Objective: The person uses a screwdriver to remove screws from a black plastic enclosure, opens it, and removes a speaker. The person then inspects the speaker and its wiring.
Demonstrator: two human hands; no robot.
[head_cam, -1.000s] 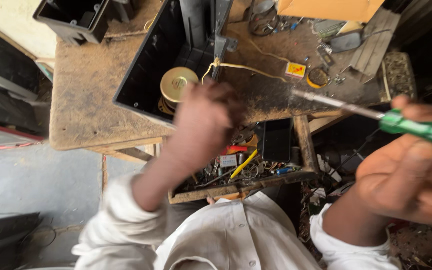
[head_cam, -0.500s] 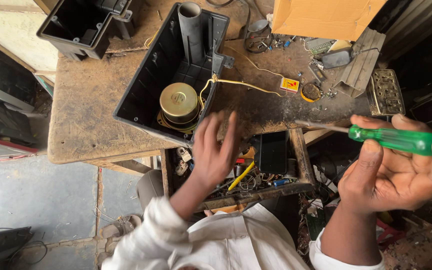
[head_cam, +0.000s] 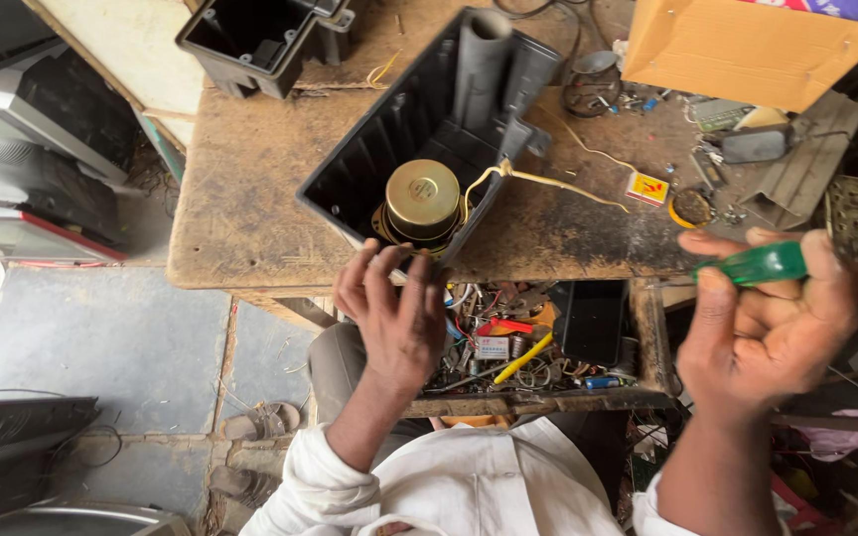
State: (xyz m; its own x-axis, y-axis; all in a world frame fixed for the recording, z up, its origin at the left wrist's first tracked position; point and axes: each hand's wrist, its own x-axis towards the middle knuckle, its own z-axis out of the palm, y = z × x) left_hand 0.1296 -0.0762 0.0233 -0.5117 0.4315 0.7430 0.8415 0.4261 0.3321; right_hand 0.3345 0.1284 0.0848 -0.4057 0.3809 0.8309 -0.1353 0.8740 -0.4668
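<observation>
- The left hand (head_cam: 394,313) is spread open, holding nothing, fingertips at the near rim of the black speaker housing (head_cam: 389,139).
- The housing lies tilted at the front edge of the wooden bench (head_cam: 240,208), its brass-coloured magnet (head_cam: 422,197) showing.
- The right hand (head_cam: 772,318) is closed around a green screwdriver handle (head_cam: 752,264), beyond the bench edge.
- A bare stretch of bench lies left of the housing.
</observation>
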